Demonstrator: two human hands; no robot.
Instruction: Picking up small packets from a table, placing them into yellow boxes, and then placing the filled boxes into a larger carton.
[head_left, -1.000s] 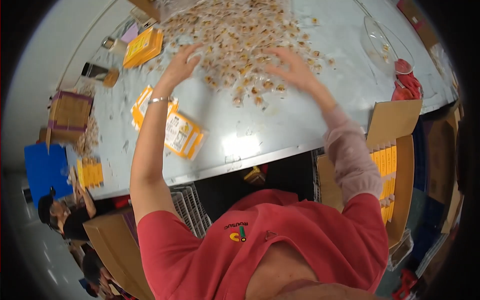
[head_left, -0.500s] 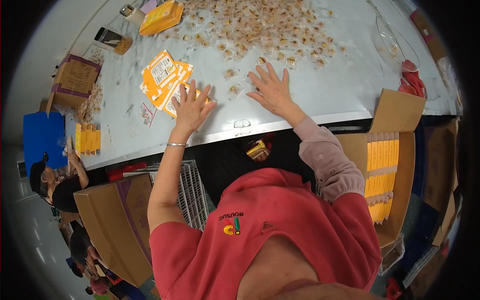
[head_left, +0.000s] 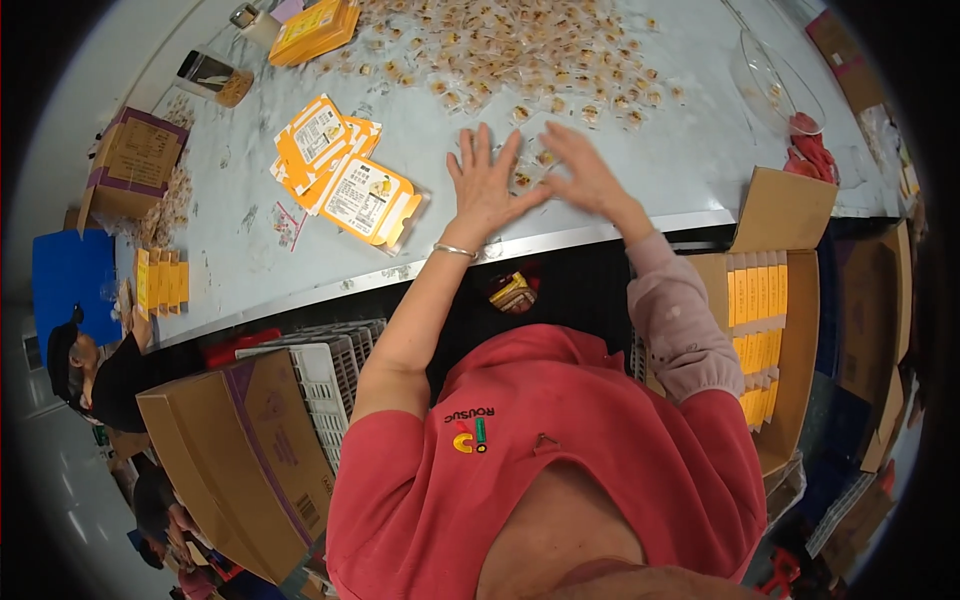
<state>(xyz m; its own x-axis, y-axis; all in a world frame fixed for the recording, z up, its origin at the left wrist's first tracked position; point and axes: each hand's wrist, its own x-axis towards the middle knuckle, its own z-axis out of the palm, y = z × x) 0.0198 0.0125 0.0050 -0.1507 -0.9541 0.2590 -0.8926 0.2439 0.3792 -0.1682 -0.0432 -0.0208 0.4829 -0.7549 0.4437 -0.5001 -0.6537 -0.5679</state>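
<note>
My left hand (head_left: 486,188) lies flat on the table near its front edge, fingers spread. To its right is my right hand (head_left: 592,178), slightly blurred, with its fingers stretched and apart. A few small clear-wrapped packets (head_left: 522,180) lie on the tabletop between the two hands; neither hand grips one. Left of my left hand, a yellow-and-white carton (head_left: 372,200) rests at the front of a small stack of flat yellow cartons (head_left: 315,138). Beyond my fingers spreads a big heap of the same wrapped packets (head_left: 530,45).
An open cardboard box (head_left: 800,360) with rows of yellow cartons stands at my right. At the left are a closed cardboard box (head_left: 225,450) and a white plastic crate (head_left: 325,390). A clear bowl (head_left: 770,85) and red cloth (head_left: 810,150) lie far right. A co-worker (head_left: 100,370) sits left.
My left hand has left the yellow carton and moved right, close to my right hand. My right hand has shifted slightly right. The loose packets now lie farther right, between the hands.
</note>
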